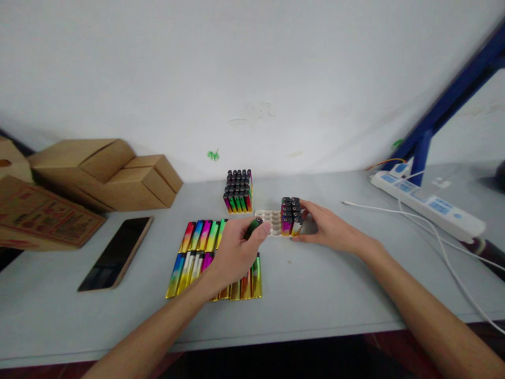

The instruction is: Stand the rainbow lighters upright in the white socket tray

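My left hand (233, 250) is closed around a green lighter (253, 227), held over two rows of rainbow-coloured lighters (197, 247) lying flat on the grey table. My right hand (325, 226) rests against the right side of a white tray (268, 217) and touches the lighters standing in it (291, 215). The tray's left half shows bare slots. Behind it stands a full block of upright lighters (238, 190).
A dark phone (116, 252) lies at the left. Cardboard boxes (104, 171) are stacked against the wall at the back left. A white power strip (428, 202) with cables (442, 242) runs along the right. A blue frame (445, 100) rises at the right.
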Available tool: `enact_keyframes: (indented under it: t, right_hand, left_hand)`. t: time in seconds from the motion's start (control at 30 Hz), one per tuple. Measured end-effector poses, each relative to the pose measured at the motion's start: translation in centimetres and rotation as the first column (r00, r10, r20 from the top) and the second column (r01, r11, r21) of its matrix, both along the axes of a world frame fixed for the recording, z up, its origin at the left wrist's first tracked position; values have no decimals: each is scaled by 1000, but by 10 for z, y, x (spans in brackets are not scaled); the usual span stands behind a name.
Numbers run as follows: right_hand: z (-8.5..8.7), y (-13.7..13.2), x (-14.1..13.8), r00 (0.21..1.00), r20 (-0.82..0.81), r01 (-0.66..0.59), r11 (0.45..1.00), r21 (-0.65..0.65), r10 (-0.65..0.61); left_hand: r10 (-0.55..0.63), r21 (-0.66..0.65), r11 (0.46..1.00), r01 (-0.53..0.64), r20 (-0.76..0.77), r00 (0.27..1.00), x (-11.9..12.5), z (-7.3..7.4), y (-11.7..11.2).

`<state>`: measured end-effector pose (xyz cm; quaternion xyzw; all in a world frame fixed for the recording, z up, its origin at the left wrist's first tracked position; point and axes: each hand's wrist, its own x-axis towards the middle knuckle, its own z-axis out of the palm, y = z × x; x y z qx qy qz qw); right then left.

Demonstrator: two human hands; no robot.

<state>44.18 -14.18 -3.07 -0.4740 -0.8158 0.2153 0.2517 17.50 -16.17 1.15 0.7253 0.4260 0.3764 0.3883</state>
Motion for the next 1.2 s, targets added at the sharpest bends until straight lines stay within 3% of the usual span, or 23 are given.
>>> enact_keyframes:
  t: [0.73,1.2]
  right_hand:
    - [2,-2,-1,1000,16,-1,1000,8,1]
    - [1,-1,-1,1000,2,-5,1000,7,5]
  left_hand:
    - [37,68,997,-29,-123,992,3,1,2]
    - [61,26,998,-59,-116,991,2,-5,4]
